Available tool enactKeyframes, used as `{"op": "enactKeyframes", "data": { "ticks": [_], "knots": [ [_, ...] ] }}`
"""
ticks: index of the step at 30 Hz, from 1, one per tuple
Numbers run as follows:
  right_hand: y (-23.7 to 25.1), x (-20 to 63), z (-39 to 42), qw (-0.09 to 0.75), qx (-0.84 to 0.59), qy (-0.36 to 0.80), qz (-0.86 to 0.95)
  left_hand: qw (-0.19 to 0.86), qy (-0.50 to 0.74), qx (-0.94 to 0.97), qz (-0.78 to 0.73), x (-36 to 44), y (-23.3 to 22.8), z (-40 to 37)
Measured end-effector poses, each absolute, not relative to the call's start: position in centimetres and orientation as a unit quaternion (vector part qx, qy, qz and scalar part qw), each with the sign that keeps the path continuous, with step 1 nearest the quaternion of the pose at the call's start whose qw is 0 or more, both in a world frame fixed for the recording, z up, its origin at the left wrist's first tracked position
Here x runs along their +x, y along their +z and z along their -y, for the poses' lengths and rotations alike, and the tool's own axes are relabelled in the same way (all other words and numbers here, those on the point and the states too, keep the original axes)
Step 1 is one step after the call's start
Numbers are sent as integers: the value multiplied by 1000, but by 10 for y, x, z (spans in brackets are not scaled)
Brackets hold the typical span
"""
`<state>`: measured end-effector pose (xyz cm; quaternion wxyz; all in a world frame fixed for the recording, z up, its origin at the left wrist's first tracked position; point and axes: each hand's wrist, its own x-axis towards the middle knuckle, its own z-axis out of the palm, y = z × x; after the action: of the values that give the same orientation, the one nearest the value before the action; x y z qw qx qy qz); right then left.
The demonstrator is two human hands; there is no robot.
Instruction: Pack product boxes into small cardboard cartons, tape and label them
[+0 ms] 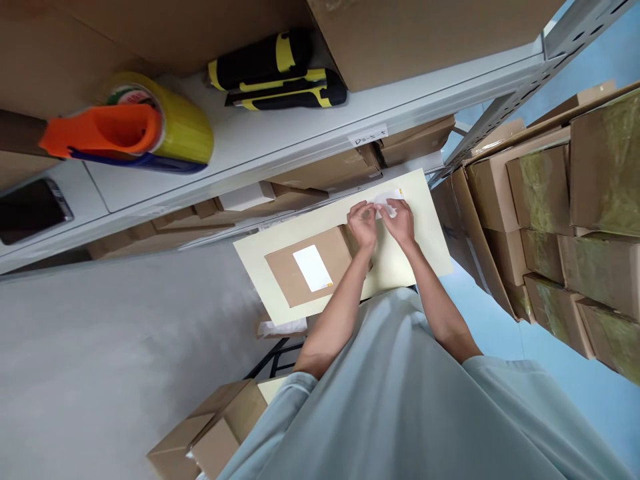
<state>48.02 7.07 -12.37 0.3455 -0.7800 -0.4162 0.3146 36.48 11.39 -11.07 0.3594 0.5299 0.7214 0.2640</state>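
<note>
Head view, looking steeply down past the person's pale blue shirt (400, 400). All places are given relative to the cream tabletop (430, 227). Nearest, below the tabletop's near edge, an open cardboard carton (210, 433) stands on the grey floor. On the tabletop lies a flat brown parcel (300, 270), face up so that its white label (313, 268) shows; it sits toward the tabletop's left half, beside the left forearm. Over the tabletop's far middle, the left hand (363, 223) and right hand (400, 220) meet, fingertips pinched on a small white paper slip (387, 200) with a yellow edge. The two hands grip it from opposite sides, apparently to peel or separate its layers, and hold it just above the surface. Beyond the tabletop's far edge run the grey shelves (280, 143) of a rack, where a yellow tape roll in an orange dispenser (135, 130), two black-and-yellow knives (280, 77) and a dark phone (30, 210) lie within reach. To the tabletop's right, taped cartons (565, 233) are stacked in rows
</note>
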Motion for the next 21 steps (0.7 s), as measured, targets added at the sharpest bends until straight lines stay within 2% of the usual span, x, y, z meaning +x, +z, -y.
{"op": "enactKeyframes", "data": {
  "ticks": [5, 9, 16, 21],
  "knots": [
    [-104, 482, -86, 372, -791, 339, 347, 430, 276, 624, -592, 368, -83, -105],
    [-97, 527, -89, 356, -808, 325, 338, 463, 244, 669, -527, 368, -82, -113],
    [-113, 611, -90, 332, -829, 290, 343, 450, 55, 776, -437, 391, -156, -157],
    [-130, 626, -90, 331, -828, 288, 349, 455, 40, 789, -411, 401, -188, -163]
  ]
}}
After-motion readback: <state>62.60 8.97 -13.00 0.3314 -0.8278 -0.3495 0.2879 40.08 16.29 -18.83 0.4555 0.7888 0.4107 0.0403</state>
